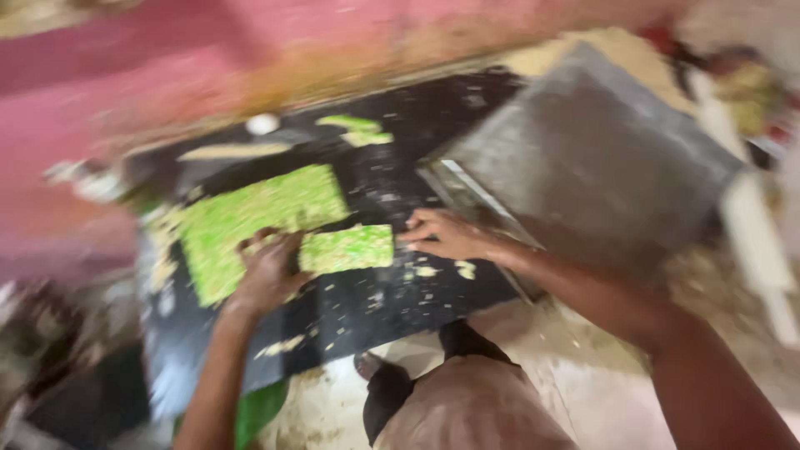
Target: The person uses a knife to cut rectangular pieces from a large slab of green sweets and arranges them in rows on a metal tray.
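A small green slab piece (347, 248) (speckled, rectangular) lay flat just right of the large green sheet (254, 223), edges nearly touching.

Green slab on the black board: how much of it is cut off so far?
Done: one strip lies separate from the slab. In hand: left hand rests on the slab edge, right hand at the strip's end. Left: most of the slab is uncut. The picture is blurred.
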